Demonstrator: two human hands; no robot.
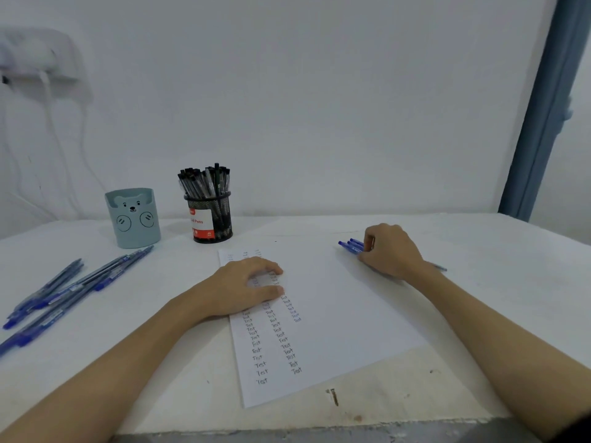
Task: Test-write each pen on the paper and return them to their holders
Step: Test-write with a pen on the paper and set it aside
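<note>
A white sheet of paper (pixel 339 318) lies in front of me with three columns of handwritten "Test". My left hand (pixel 246 286) rests on its upper left part, fingers relaxed. My right hand (pixel 390 251) lies over a small bunch of blue pens (pixel 351 245) at the paper's upper right corner, fingers curled round them; blue caps stick out to the left and a tip shows behind the wrist. Several more blue pens (pixel 67 292) lie loose on the table at the left. A teal bear holder (pixel 134 219) and a black mesh holder (pixel 211 219) full of black pens stand at the back.
The white table (pixel 495 282) meets a white wall behind the holders. A white socket with hanging cables (pixel 44 87) is on the wall at upper left. A blue-grey curtain edge (pixel 540 123) hangs at the right. The table's front edge (pixel 319 433) runs along the bottom.
</note>
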